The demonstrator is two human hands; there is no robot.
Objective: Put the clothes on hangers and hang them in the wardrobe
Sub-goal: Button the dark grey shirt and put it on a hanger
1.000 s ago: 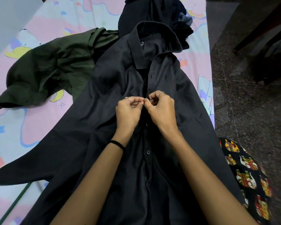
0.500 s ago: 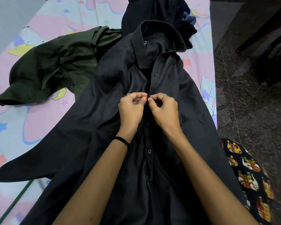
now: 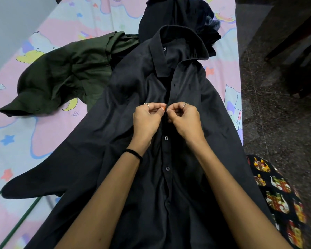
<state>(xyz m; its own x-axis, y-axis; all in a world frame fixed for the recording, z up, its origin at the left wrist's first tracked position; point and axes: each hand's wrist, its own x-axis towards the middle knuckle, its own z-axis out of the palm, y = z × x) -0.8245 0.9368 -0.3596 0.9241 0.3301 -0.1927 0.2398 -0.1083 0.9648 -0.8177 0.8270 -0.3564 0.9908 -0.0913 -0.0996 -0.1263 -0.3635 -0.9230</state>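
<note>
A black button-up shirt (image 3: 126, 126) lies spread face up on the bed, collar at the far end. My left hand (image 3: 147, 119) and my right hand (image 3: 184, 119) meet at its front placket at chest height, each pinching an edge of the fabric at a button. Three buttons below them are fastened; the front is open above. A green hanger (image 3: 20, 220) pokes out from under the shirt at the lower left.
A crumpled dark green shirt (image 3: 65, 76) lies to the left on the pink and blue bedsheet (image 3: 34, 133). More dark clothes (image 3: 180, 17) are piled beyond the collar. A dark stone floor (image 3: 276, 123) runs along the right, with furniture legs (image 3: 294, 44) at the top right.
Both hands stay pinched at the same button on the placket. Only the fingers have shifted slightly; the shirt has not moved.
</note>
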